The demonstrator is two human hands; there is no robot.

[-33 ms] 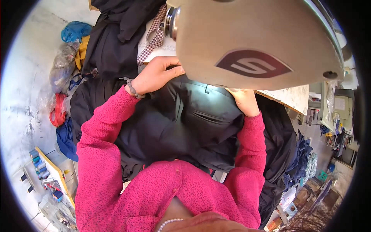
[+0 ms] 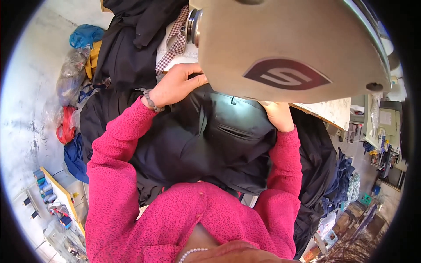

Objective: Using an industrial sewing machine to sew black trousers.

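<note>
A black garment (image 2: 210, 140) with a sewn pocket lies spread in front of me, running under the beige sewing machine head (image 2: 285, 48). My left hand (image 2: 175, 85), a beaded band at its wrist, grips the garment's far left edge right beside the machine head. My right hand (image 2: 277, 115) presses on the garment at the right, its fingertips hidden under the machine. Both arms wear pink sleeves.
A heap of dark clothes (image 2: 131, 44) and a checked cloth (image 2: 175, 39) lie at the back left. Plastic bags (image 2: 70, 79) and a blue bag (image 2: 85, 35) sit on the floor at left. Thread spools (image 2: 46, 190) stand lower left. More dark cloth (image 2: 324, 175) hangs at right.
</note>
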